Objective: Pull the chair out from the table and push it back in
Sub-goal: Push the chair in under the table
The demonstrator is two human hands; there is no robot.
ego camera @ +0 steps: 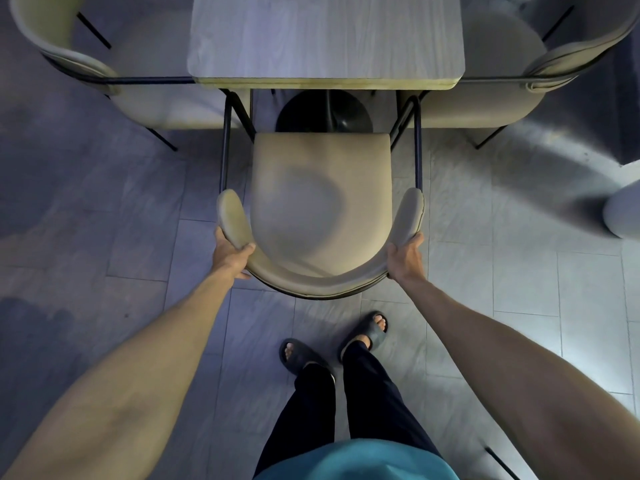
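Chair: I see the beige chair (pixel 320 202) standing clear of the table (pixel 325 39); its seat front sits just short of the table's near edge, with the black pedestal base (pixel 325 114) showing in the gap.
Left hand: my left hand (pixel 230 254) is clenched around the curved backrest on its left side, thumb on top.
Right hand: my right hand (pixel 405 258) grips the backrest's right side, fingers wrapped round the outer edge.
Neighbours: 2 more beige chairs, left chair (pixel 138 98) and right chair (pixel 491 98), are tucked against the table's sides.
Feet: both sandals (pixel 301 355) rest on the grey tiled floor (pixel 519 289), just behind the chair.
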